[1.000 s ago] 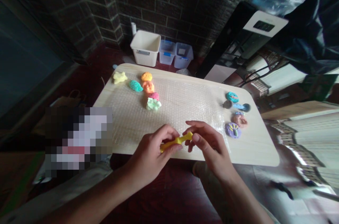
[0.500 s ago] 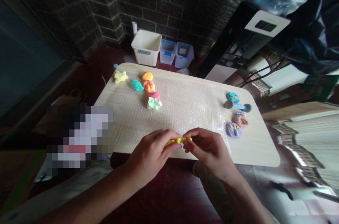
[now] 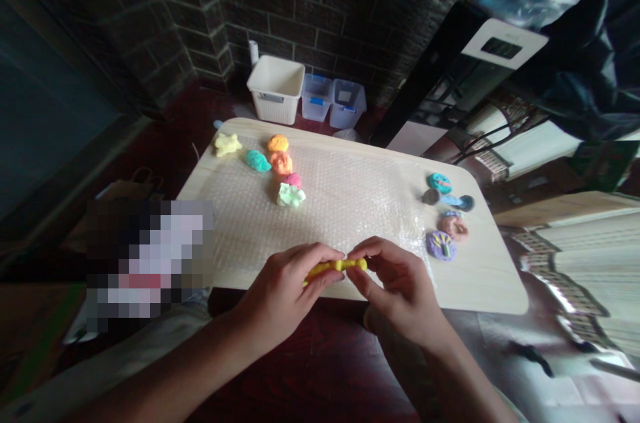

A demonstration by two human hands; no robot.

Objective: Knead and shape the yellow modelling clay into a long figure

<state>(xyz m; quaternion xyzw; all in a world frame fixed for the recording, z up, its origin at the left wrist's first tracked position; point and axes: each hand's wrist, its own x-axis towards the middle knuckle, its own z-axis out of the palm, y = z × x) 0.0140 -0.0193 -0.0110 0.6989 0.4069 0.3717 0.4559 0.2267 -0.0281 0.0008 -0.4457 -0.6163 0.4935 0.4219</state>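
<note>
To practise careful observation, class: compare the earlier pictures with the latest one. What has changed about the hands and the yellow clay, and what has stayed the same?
The left hand and right hand drew closer and lower; the yellow clay strip, first tilted up to the right, now is nearly level. Both hands kept their grip. The clay figures, bubble wrap and table stayed put.

Bubble wrap (image 3: 345, 203) covers the wooden table (image 3: 490, 283); a green clay lump (image 3: 290, 196) lies far left, a purple clay disc (image 3: 441, 245) right; a white bin (image 3: 275, 86) stands beyond.
</note>
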